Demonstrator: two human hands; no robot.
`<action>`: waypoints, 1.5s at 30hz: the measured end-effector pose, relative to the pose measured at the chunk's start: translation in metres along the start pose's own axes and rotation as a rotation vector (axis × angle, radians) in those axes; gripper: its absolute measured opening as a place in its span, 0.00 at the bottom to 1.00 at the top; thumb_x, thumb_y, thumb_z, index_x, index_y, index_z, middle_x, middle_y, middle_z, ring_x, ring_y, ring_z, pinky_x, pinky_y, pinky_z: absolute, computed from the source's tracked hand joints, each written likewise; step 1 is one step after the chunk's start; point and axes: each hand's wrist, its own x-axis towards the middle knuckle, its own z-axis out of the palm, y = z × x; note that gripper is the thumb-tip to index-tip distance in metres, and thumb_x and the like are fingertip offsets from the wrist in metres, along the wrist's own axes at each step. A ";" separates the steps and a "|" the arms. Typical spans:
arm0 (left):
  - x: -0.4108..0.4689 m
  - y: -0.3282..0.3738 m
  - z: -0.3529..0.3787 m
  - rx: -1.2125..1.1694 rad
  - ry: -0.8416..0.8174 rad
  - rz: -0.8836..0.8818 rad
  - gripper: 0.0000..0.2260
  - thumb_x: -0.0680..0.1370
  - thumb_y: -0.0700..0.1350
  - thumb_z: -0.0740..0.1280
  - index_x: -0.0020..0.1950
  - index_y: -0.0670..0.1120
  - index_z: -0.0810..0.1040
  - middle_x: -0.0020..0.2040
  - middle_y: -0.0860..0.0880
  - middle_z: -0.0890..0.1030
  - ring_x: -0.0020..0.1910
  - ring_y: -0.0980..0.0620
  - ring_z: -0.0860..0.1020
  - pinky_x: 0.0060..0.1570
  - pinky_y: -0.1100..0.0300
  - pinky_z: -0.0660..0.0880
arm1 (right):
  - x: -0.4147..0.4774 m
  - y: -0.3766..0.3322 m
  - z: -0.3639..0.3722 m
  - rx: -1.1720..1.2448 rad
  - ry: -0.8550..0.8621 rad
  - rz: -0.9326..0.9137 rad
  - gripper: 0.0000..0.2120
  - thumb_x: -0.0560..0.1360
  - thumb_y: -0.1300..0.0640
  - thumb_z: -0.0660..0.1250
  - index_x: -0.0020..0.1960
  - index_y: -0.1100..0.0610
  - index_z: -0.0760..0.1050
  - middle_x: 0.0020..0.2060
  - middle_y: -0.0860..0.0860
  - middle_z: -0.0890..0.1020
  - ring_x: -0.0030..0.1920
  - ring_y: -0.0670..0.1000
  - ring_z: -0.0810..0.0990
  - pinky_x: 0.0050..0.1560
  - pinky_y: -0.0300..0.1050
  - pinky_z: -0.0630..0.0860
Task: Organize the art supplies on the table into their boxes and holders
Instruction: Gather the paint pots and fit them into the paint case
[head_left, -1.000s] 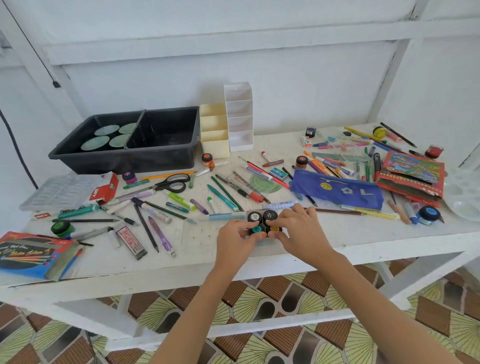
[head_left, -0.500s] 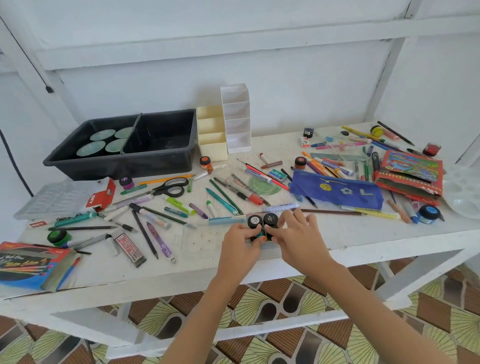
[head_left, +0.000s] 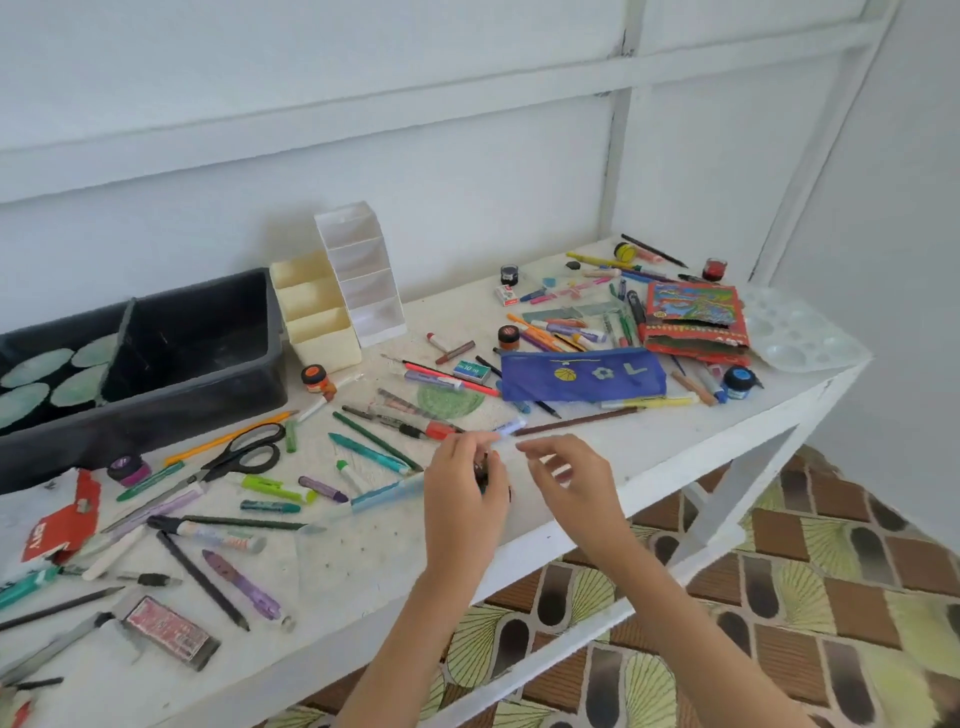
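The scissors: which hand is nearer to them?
Left. The left hand, gripping a small dark item, is right of the scissors, pens between them; the right hand is farther right, beyond the left hand.

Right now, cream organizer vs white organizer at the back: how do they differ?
Colour: the cream organizer is pale yellow, the white organizer white.
Height: the white organizer stands taller than the cream one.
Compartments: cream shows three stepped slots, white four.
Place: cream sits beside the black bin, white on cream's other side.
Both are open-topped, side by side, with no supplies visible inside.
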 end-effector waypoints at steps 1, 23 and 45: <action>0.003 0.006 0.007 -0.050 -0.013 0.008 0.07 0.77 0.38 0.64 0.53 0.45 0.78 0.47 0.52 0.78 0.48 0.56 0.76 0.47 0.66 0.73 | 0.001 0.001 -0.006 -0.002 0.043 0.020 0.10 0.76 0.63 0.65 0.51 0.51 0.80 0.46 0.44 0.79 0.42 0.43 0.77 0.41 0.29 0.71; 0.080 0.064 0.164 -0.401 -0.209 -0.204 0.08 0.77 0.36 0.64 0.50 0.46 0.80 0.44 0.57 0.80 0.44 0.68 0.75 0.43 0.75 0.71 | 0.099 0.138 -0.165 -0.493 0.532 0.328 0.18 0.70 0.52 0.73 0.57 0.59 0.76 0.49 0.56 0.78 0.53 0.58 0.72 0.55 0.50 0.70; 0.219 -0.047 0.167 0.476 -0.198 -0.352 0.21 0.75 0.49 0.69 0.67 0.47 0.72 0.62 0.45 0.77 0.62 0.43 0.71 0.59 0.51 0.65 | 0.203 0.087 -0.062 -0.057 0.108 -0.159 0.15 0.68 0.56 0.75 0.52 0.52 0.76 0.46 0.43 0.77 0.50 0.46 0.74 0.49 0.32 0.69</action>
